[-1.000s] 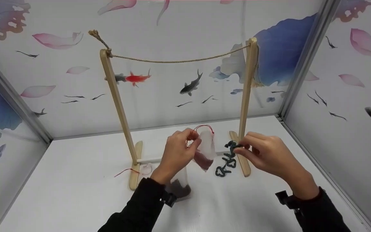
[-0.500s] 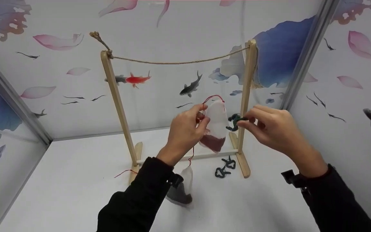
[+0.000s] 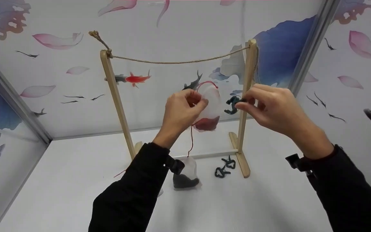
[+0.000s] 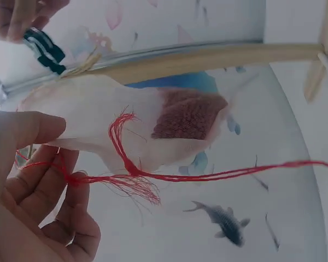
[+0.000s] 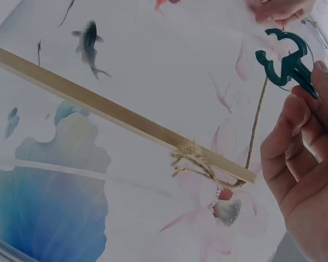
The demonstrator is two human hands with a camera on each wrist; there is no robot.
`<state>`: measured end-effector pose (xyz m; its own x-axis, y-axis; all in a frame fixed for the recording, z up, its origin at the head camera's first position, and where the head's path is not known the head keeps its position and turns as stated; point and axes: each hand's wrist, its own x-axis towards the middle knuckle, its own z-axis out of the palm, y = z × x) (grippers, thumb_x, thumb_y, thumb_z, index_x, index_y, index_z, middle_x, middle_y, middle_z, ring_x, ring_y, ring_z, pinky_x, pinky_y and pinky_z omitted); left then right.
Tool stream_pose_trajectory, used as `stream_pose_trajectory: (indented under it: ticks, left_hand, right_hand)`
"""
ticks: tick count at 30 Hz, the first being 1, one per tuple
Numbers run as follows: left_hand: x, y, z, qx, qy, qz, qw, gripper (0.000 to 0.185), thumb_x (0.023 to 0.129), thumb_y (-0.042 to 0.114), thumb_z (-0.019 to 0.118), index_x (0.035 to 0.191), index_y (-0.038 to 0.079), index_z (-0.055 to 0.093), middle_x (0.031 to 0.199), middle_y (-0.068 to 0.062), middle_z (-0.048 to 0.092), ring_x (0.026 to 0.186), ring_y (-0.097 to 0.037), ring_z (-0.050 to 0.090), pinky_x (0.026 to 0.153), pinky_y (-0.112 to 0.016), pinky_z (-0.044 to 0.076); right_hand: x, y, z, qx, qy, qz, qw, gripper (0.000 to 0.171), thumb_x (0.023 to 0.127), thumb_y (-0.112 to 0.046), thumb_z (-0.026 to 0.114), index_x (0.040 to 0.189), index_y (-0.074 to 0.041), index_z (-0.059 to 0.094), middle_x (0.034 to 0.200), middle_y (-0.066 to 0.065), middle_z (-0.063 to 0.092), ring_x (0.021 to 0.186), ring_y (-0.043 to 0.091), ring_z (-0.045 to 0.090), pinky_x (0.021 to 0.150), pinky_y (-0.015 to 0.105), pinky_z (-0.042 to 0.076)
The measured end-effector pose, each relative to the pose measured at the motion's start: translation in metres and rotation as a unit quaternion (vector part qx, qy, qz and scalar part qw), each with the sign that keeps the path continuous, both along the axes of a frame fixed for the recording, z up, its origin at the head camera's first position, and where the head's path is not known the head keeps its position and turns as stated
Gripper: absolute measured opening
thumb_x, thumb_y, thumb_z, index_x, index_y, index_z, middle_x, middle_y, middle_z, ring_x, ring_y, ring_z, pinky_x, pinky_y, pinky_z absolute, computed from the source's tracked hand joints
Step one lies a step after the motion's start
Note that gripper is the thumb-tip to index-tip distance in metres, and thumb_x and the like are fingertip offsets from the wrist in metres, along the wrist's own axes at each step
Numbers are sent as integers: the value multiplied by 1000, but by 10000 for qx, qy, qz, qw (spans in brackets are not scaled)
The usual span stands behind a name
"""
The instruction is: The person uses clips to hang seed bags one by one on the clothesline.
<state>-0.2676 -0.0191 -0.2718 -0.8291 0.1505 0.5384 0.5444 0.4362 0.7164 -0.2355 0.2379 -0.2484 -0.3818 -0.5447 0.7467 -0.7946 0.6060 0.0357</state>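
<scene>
Hanging mid-view, a sheer pouch [image 3: 212, 104] is pinched by the half-curled left hand [image 3: 183, 111]; at its 3 o'clock, a green clip [image 3: 232, 105] is pinched in the right hand [image 3: 271, 108]; white tabletop [image 3: 224, 206] is spread at 6, fish-printed wall [image 3: 179, 32] at 12.

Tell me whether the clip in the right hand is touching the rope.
Apart: the head view shows patterned wall between the clip, pinched in the right hand, and the rope higher up.

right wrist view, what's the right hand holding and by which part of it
A dark green clip, pinched in the right hand by its handle end; the clip's curved jaws point away from the hand, spread open.
</scene>
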Motion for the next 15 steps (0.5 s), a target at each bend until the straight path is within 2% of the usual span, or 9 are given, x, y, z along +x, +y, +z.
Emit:
stream_pose_trajectory:
  ticks: [3,5,11,15]
  left_hand:
    - [-1,-3,3,795,-432,-115,9958,14,93,18,74,96,4,72,82,-4,69,72,-14,64,68,-26,51]
    - [-1,-5,4,1003,-445,-94,9939,14,95,18,72,98,4,70,83,-4,69,70,-15,65,67,-26,52]
    - [1,0,12,263,168,-28,9995,16,97,20,70,100,5,68,87,-3,70,71,-16,67,69,-28,54]
    - [-2,2,18,-4,304,88,9995,14,94,19,72,96,5,70,85,-3,71,69,-15,66,70,-28,53]
  right_hand:
    - [1,-1,0,10,-62,30,10000,11,89,-13,80,87,-9,69,76,-3,61,55,5,47,51,16,40]
    - [1,-1,0,34,-99,39,9999,12,90,-14,79,86,-9,69,76,-3,61,55,5,46,51,16,40]
    - [0,-3,5,8,-130,81,9999,12,90,-13,79,86,-9,69,76,-3,61,55,5,47,51,16,40]
    - [-2,-3,15,-47,-137,82,9999,10,91,-12,78,88,-7,70,77,-1,62,57,5,48,53,13,40]
